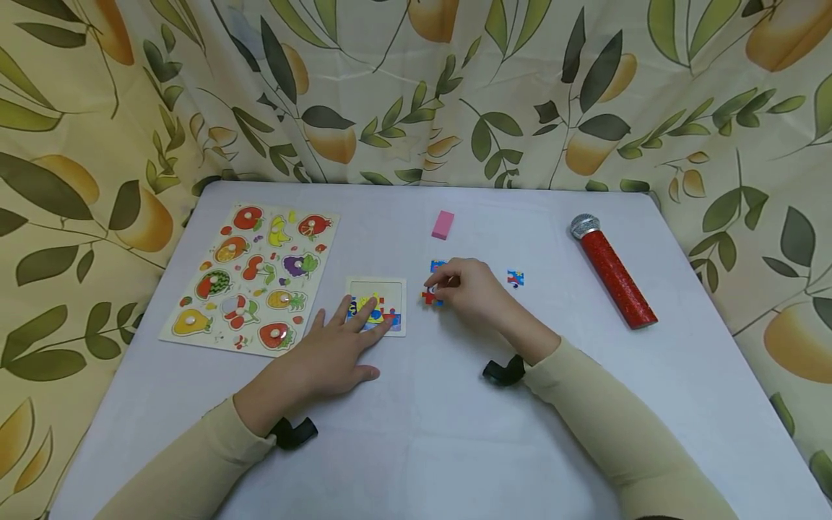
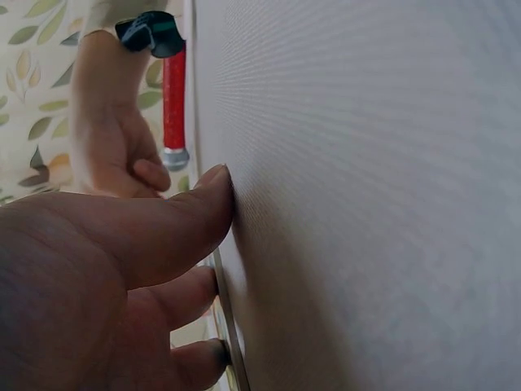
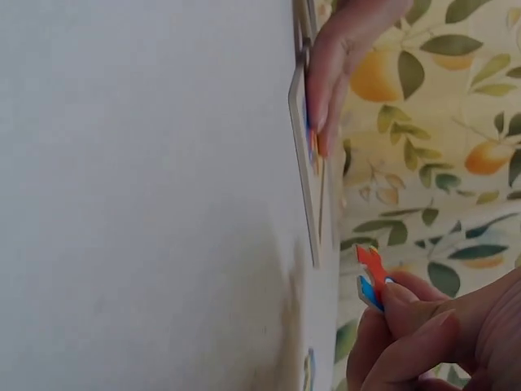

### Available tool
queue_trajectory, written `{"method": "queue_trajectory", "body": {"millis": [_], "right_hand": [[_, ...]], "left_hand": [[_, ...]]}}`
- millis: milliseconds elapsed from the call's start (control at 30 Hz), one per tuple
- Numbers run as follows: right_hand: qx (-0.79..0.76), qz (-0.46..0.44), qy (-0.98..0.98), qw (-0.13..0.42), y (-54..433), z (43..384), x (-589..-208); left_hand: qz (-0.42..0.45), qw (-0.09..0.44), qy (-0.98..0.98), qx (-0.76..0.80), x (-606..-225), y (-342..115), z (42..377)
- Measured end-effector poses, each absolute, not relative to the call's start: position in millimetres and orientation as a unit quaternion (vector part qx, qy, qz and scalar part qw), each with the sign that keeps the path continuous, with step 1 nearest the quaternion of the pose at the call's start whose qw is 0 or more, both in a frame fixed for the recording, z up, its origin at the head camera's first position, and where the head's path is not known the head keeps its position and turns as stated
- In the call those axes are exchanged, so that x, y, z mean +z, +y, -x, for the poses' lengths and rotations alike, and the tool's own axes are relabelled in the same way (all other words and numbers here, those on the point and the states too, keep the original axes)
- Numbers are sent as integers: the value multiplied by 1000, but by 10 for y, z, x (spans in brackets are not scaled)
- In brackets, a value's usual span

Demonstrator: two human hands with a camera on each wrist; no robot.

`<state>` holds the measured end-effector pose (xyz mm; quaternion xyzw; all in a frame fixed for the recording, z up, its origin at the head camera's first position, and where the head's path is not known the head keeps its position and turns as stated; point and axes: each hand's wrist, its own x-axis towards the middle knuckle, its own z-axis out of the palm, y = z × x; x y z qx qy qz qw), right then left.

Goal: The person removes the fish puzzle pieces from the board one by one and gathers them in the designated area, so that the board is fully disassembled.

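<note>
My left hand (image 1: 331, 354) rests with spread fingers on a small square puzzle frame (image 1: 401, 289), holding some joined jigsaw pieces with yellow, blue and red print. Between thumb and fingers my right hand (image 1: 474, 289) pinches a red and blue jigsaw piece (image 3: 374, 277). In the right wrist view that piece appears raised off the table, beside the frame. Another mostly blue piece (image 1: 438, 265) lies just beyond the right hand, partly covered by it. Farther right is a loose blue and red piece (image 1: 516, 278). My left fingers hide part of the puzzle.
A fruit picture board (image 1: 263, 289) lies at the left, close to the frame. Behind the pieces is a pink block (image 1: 443, 224). A red glittery microphone (image 1: 614, 274) lies on the right of the white table (image 1: 455, 448). A fruit-patterned curtain (image 1: 390, 94) hangs behind.
</note>
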<state>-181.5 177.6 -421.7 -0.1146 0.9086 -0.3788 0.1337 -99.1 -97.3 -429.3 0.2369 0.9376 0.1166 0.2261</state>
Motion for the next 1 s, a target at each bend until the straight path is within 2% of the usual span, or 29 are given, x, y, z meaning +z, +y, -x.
{"method": "queue_trajectory", "body": {"millis": [467,1000], "right_hand": [[-354,70,923,134,2486,1717,-4171],[-338,40,923,179,2954,1691,-4217]], "left_hand": [[-248,214,937,119,-4306,-998,976],[-243,218,938,115,-4327,-1002,981]]}}
